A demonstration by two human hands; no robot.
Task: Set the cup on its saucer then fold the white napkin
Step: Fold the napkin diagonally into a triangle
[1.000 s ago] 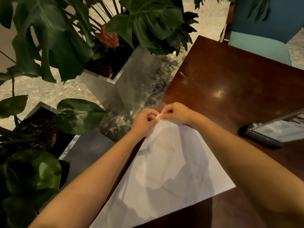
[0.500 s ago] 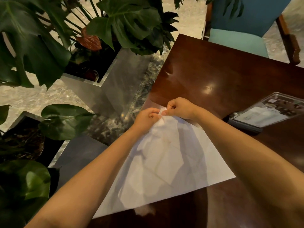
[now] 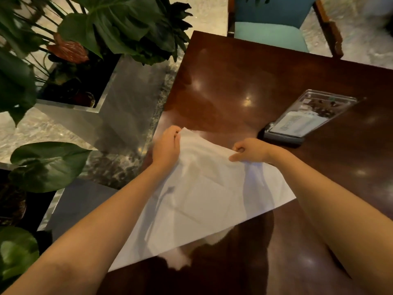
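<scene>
The white napkin [image 3: 204,201] lies spread on the dark wooden table [image 3: 244,86], near its left edge. My left hand [image 3: 168,145] pinches the napkin's far left corner. My right hand [image 3: 251,150] pinches the far edge further right, so that edge is stretched between both hands and lifted a little off the wood. No cup or saucer is in view.
A clear acrylic menu stand [image 3: 306,118] with a dark base sits on the table to the right of my right hand. A teal chair [image 3: 274,28] stands at the far side. Metal planters [image 3: 102,116] with large green leaves crowd the floor to the left.
My hands were together at one far corner of the napkin. They have moved apart, the right hand sliding right along the edge, opening the napkin wider.
</scene>
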